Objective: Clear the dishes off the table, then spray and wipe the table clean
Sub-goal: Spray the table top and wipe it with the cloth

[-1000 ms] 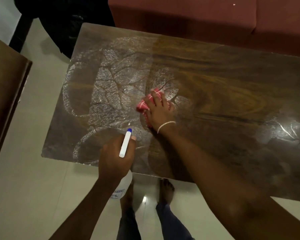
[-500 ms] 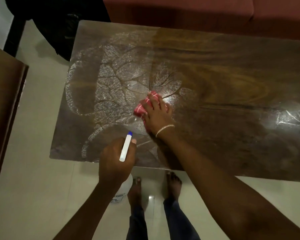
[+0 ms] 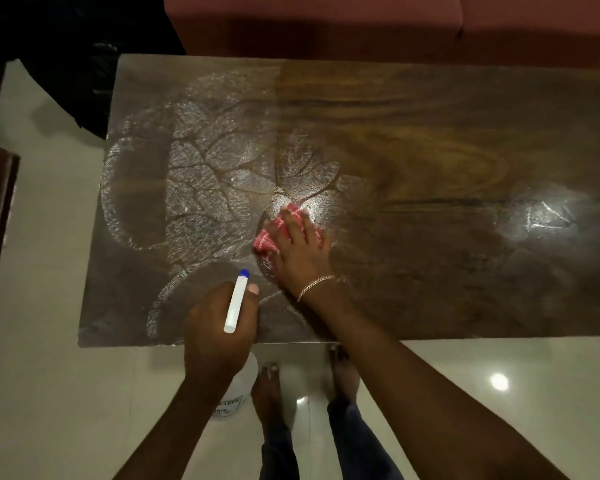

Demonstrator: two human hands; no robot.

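We see the right hand pressed flat, fingers spread, on a red checked cloth near the middle of the wet, streaked table. The left hand grips a white spray bottle at the table's near edge.

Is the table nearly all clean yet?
Not yet. No dishes show on the table, and spray has gone on. The right hand presses the red cloth mid-table; the left hand holds the spray bottle. Foamy streaks on the left need wiping.
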